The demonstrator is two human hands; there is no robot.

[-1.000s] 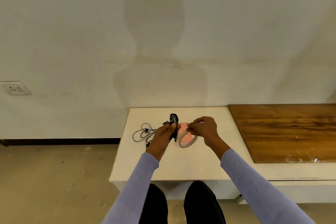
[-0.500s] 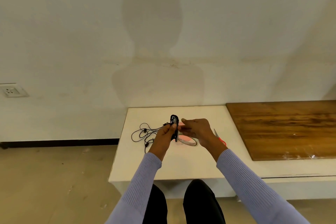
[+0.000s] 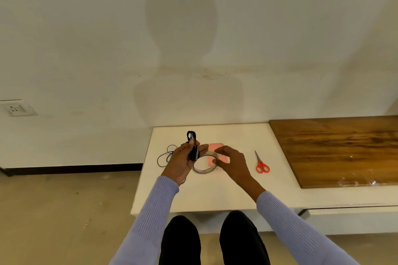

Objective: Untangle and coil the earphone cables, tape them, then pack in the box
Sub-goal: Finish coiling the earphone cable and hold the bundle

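While in left hand [image 3: 183, 162]: coiled earphones [image 3: 192, 144]

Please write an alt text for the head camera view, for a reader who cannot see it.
A seated person's left hand holds a coiled black earphone cable upright above a white table, while the right hand reaches with loosely spread fingers over a roll of clear tape. Red-handled scissors lie to the right, and a pink box lies behind the tape.

On the table [image 3: 215, 196], the tape roll [image 3: 204, 162] is the landmark. The box [image 3: 217, 153] lies partly under and behind it. The scissors [image 3: 261, 162] lie to its right, apart. The loose earphone cable [image 3: 165, 156] lies to its left. The wooden board [image 3: 336, 148] sits far right.
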